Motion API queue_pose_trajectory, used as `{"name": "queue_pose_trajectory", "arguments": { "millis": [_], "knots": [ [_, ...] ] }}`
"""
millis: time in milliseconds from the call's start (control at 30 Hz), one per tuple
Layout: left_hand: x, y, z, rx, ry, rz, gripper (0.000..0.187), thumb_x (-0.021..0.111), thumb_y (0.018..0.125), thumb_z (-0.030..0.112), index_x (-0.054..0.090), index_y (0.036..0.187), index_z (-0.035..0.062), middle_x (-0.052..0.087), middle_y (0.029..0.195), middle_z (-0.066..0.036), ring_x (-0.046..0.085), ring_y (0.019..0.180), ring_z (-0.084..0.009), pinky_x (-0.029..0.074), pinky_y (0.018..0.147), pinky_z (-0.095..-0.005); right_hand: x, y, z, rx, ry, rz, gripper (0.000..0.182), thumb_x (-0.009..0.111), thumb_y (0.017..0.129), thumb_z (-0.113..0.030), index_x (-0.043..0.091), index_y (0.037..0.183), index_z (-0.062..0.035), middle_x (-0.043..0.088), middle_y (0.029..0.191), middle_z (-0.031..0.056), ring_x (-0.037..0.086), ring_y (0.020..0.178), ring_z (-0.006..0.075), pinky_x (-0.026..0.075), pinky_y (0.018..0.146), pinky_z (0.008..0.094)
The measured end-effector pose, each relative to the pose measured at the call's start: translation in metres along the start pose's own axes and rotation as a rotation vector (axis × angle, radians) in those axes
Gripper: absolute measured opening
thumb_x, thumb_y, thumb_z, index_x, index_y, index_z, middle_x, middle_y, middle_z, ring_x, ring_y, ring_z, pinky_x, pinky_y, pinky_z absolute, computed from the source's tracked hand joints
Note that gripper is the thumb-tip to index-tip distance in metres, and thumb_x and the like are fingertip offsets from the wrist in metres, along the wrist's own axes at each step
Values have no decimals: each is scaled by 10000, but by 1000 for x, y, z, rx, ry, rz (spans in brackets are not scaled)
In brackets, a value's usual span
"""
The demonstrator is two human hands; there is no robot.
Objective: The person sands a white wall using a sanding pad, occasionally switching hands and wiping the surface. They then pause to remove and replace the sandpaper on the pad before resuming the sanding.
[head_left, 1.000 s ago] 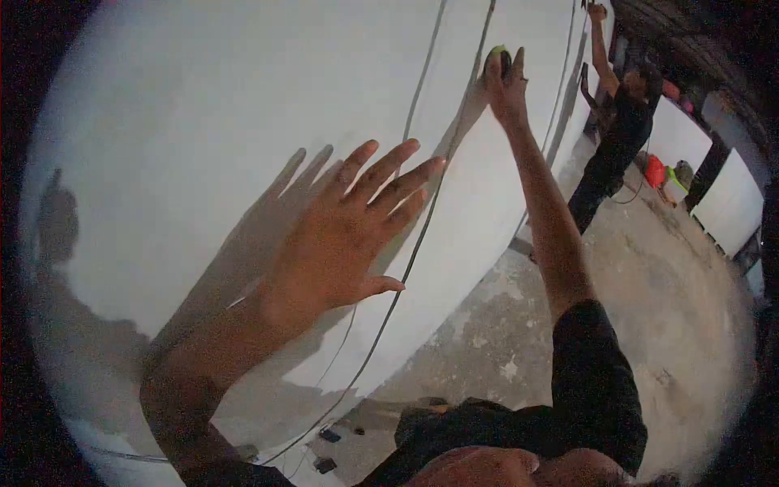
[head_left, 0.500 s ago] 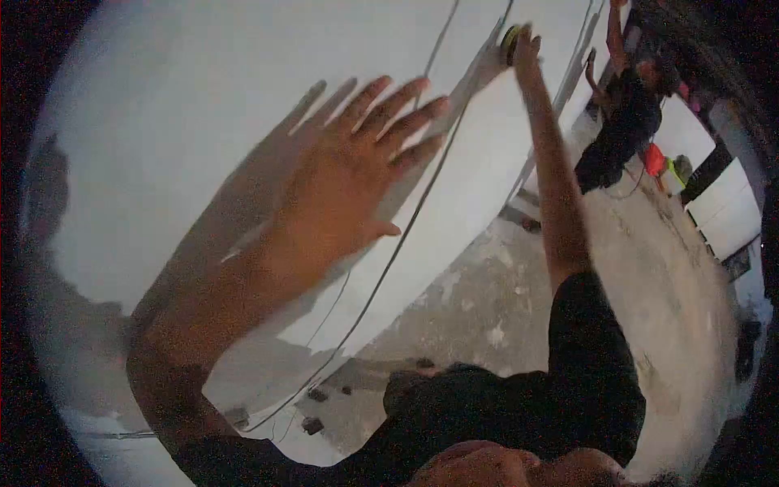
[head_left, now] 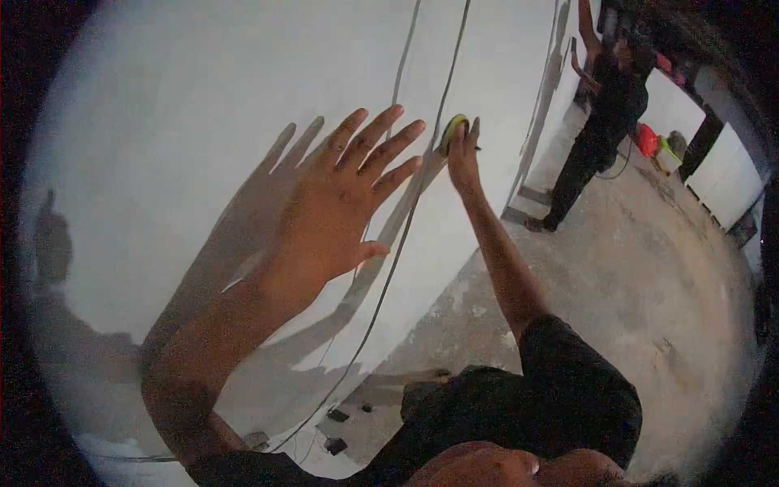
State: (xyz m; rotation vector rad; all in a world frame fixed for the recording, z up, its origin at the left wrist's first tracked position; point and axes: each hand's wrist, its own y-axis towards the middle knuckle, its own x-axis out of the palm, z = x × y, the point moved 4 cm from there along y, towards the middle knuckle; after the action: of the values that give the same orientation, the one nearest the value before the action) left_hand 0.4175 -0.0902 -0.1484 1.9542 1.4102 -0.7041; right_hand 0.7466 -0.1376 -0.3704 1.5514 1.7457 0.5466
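Note:
My left hand (head_left: 329, 207) lies against the white wall (head_left: 203, 97), fingers spread and nothing held in it. To its right, my right hand (head_left: 464, 166) grips a round pad (head_left: 453, 132) with a yellow-green rim and a darker side. The pad is pressed to the wall. My fingers partly cover it, so its working face is hidden. A thin dark cable (head_left: 418, 191) runs down the wall between my hands, passing close to the pad.
Another person (head_left: 604, 109) in dark clothes stands farther along the wall with an arm raised. Behind them are a red object (head_left: 647, 140) and a yellow-green container (head_left: 669, 154) on the concrete floor (head_left: 633, 260). Small dark blocks (head_left: 335, 446) lie at the wall's foot.
My right hand has drawn the pad down the wall, nearer to my body and my left hand. The left hand stays spread on the wall while the view has shifted slightly.

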Motion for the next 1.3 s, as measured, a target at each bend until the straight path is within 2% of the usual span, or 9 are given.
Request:
{"name": "queue_pose_trajectory", "arguments": {
  "millis": [100,200,433,600,800,933,1133,1200,1300],
  "knots": [
    [1,3,1,20,4,-19,1008,657,746,766,329,1566,282,114,1688,-11,44,1558,-235,-14,1285,-470,-27,18,-28,601,577,45,795,368,1075,-481,30,1564,46,146,1573,397,220,1497,438,347,1151,529],
    [-6,5,-5,23,-101,14,1031,732,712,681,346,1556,232,137,1684,-28,67,1556,-265,24,1280,-491,39,-7,77,196,287,-66,800,337,1081,-481,-28,1571,36,174,1579,372,199,1505,426,270,1200,493],
    [-1,10,-7,28,-196,32,1050,805,682,606,368,1546,200,152,1683,-42,95,1553,-293,80,1273,-515,-18,1,-41,665,553,46,764,305,1090,-463,53,1545,97,170,1584,361,185,1502,451,258,1212,487],
    [4,13,-12,11,-72,-41,1023,688,733,741,334,1567,265,130,1682,-32,43,1557,-255,-22,1278,-505,54,-73,3,-218,-338,-126,665,489,1042,-137,101,1574,-43,35,1597,378,54,1466,600,272,1172,642],
    [2,12,-14,-33,-59,-26,1062,690,709,755,319,1571,258,119,1682,-35,50,1556,-266,6,1276,-531,57,-29,87,55,-427,14,768,595,986,-145,124,1589,-88,70,1591,393,97,1439,643,235,1133,711],
    [10,8,-13,-32,-176,-7,1071,781,703,635,312,1575,226,123,1687,-53,53,1558,-306,64,1260,-565,21,-70,-46,284,238,-58,789,570,1018,-204,57,1563,42,48,1596,390,59,1470,597,168,1211,592],
    [6,7,-8,-18,-165,-61,1115,785,696,642,256,1593,244,95,1690,-58,41,1558,-308,75,1264,-559,54,-46,27,208,-428,-87,781,527,1049,-317,64,1570,38,33,1615,358,61,1510,507,188,1216,563],
    [7,7,-6,-10,-59,-77,1078,649,736,785,263,1593,257,70,1691,-49,11,1560,-272,-18,1274,-512,50,-64,-15,154,374,133,717,476,1073,-300,84,1575,30,40,1625,333,86,1518,477,206,1220,547],
    [1,9,-6,-16,-139,-82,1110,746,714,684,234,1599,254,94,1690,-50,47,1558,-304,76,1268,-550,20,-82,-85,231,239,-26,724,421,1085,-368,68,1583,19,29,1622,338,99,1513,480,208,1225,522]
  ]
}}
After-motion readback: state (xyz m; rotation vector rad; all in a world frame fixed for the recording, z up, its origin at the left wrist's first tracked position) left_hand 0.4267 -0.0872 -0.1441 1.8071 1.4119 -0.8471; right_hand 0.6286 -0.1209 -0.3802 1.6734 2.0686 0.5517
